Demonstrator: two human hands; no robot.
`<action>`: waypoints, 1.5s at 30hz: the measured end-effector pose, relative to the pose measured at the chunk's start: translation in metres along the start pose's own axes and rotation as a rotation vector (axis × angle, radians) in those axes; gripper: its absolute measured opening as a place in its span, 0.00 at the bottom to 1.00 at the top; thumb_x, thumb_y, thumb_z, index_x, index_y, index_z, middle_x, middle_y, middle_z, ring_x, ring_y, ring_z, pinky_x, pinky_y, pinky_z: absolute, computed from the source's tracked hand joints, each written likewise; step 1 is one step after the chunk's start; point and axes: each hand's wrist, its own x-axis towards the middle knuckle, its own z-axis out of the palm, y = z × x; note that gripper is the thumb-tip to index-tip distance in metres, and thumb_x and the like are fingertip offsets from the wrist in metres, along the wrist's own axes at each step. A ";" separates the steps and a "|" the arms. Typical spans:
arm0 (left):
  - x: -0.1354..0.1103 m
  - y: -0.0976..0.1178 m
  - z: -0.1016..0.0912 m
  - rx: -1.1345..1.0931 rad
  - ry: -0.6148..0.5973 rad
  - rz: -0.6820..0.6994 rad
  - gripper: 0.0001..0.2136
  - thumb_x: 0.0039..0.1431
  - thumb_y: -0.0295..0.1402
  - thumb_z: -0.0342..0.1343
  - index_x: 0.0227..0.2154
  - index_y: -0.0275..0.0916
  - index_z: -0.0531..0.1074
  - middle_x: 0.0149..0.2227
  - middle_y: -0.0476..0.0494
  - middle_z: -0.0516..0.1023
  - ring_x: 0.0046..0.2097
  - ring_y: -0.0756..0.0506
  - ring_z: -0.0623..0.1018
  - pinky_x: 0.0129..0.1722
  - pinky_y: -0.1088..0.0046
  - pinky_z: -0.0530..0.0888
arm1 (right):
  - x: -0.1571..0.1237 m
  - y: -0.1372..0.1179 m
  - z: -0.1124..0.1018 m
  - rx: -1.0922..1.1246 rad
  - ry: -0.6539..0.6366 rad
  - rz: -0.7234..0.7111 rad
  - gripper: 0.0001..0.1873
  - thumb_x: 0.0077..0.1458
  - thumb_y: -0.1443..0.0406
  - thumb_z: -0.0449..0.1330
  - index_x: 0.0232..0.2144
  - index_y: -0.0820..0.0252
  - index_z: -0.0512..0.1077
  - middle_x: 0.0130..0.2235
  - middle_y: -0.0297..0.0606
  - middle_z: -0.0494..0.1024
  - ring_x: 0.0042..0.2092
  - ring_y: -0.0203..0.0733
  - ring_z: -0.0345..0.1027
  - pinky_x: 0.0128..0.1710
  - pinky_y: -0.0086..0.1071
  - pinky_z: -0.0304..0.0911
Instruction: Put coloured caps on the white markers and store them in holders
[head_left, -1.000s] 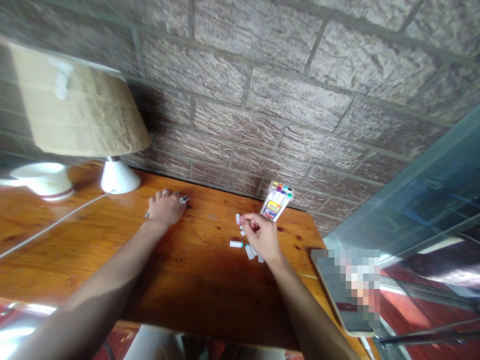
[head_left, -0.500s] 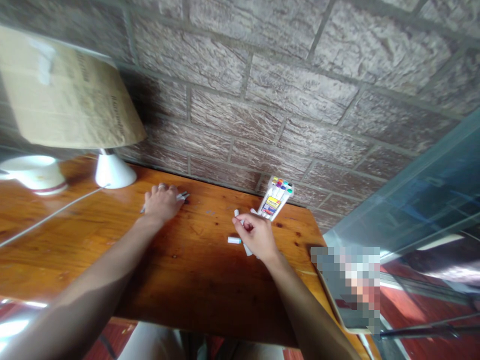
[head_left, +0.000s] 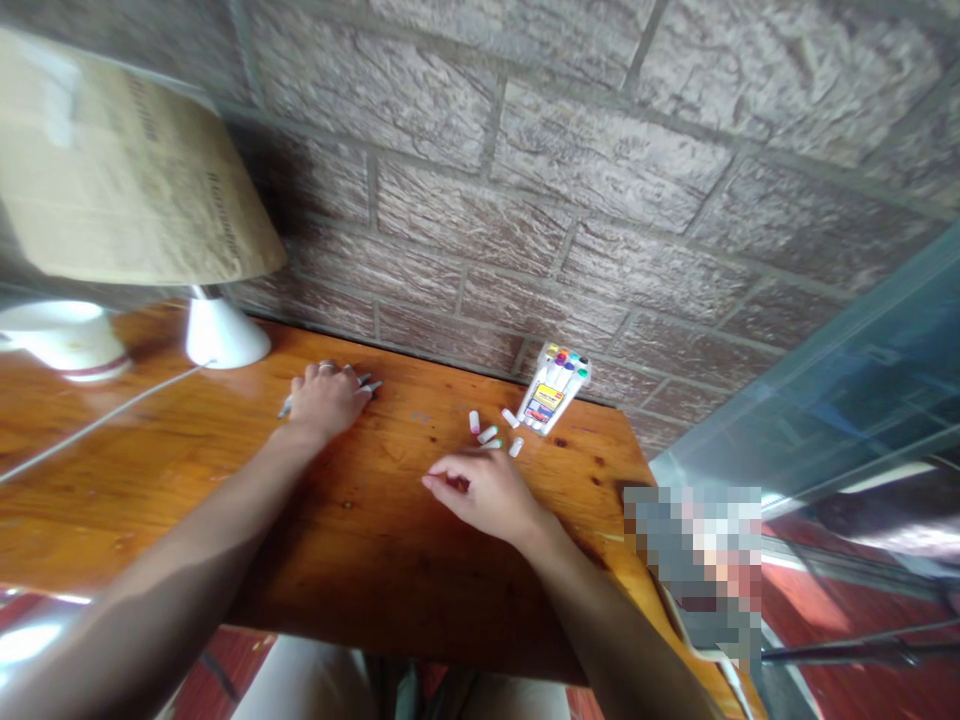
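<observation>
Both our arms reach forward over the wooden table [head_left: 375,560]. Our left hand [head_left: 326,400] lies palm down across a few markers [head_left: 367,384], fingers loosely stretched over them. Our right hand [head_left: 484,490] rests knuckles up, fingers curled under; we cannot tell whether it holds anything. Four loose caps [head_left: 488,435] lie just beyond it, beside the marker pack [head_left: 553,388] leaning on the brick wall [head_left: 600,150].

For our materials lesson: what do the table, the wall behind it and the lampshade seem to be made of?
Table: apparently wood under a glossy varnish; it shows orange-brown grain, dark knots and bright reflections.
Wall: brick or brick-look cladding, rough and matt; staggered blocks with grey joints.
Lampshade: probably paper or fabric, matt beige with faint print; too blurred to tell which.
</observation>
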 end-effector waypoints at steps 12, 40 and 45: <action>0.004 0.000 0.008 0.016 0.066 0.053 0.20 0.62 0.45 0.47 0.40 0.38 0.79 0.52 0.27 0.75 0.57 0.28 0.71 0.53 0.53 0.69 | -0.001 0.001 0.000 -0.012 -0.003 0.012 0.09 0.61 0.61 0.61 0.31 0.55 0.79 0.29 0.32 0.82 0.29 0.33 0.72 0.33 0.25 0.61; 0.004 -0.002 0.011 -0.026 0.080 0.081 0.19 0.61 0.47 0.49 0.39 0.39 0.79 0.51 0.27 0.75 0.57 0.28 0.70 0.52 0.53 0.68 | 0.002 0.015 -0.025 -0.022 0.120 0.067 0.11 0.62 0.60 0.59 0.31 0.55 0.79 0.29 0.32 0.82 0.29 0.36 0.73 0.33 0.28 0.65; 0.003 0.000 0.010 -0.057 0.127 0.102 0.20 0.62 0.47 0.50 0.43 0.37 0.78 0.51 0.28 0.74 0.55 0.29 0.71 0.51 0.54 0.68 | 0.000 0.042 -0.050 -0.022 0.182 0.119 0.11 0.62 0.63 0.57 0.36 0.56 0.80 0.31 0.35 0.83 0.28 0.37 0.73 0.35 0.31 0.67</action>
